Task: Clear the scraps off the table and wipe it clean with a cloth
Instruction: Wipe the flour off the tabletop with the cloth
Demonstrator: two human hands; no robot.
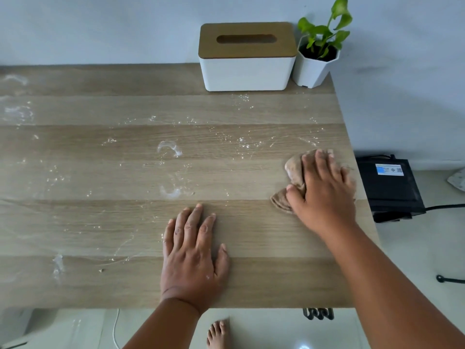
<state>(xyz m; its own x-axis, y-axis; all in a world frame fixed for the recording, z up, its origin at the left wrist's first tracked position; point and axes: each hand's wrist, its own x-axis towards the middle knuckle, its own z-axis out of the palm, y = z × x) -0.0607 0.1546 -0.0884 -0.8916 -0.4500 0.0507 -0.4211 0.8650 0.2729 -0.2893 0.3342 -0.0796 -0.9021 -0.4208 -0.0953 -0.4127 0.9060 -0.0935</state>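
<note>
Both of your hands were on the wooden table (pixel 100 222). Your right hand (pixel 324 190) pressed down on the crumpled brown cloth (pixel 293 172) near the right edge, fingers laid over it; whether they gripped it or only pressed, I could not tell. Your left hand (pixel 192 255) lay flat with fingers spread, near the front edge. White powdery smears and crumbs (pixel 171 149) were scattered across the middle and left. A tissue box (pixel 246 64) and a potted plant (pixel 318 61) stood at the far right corner.
</note>
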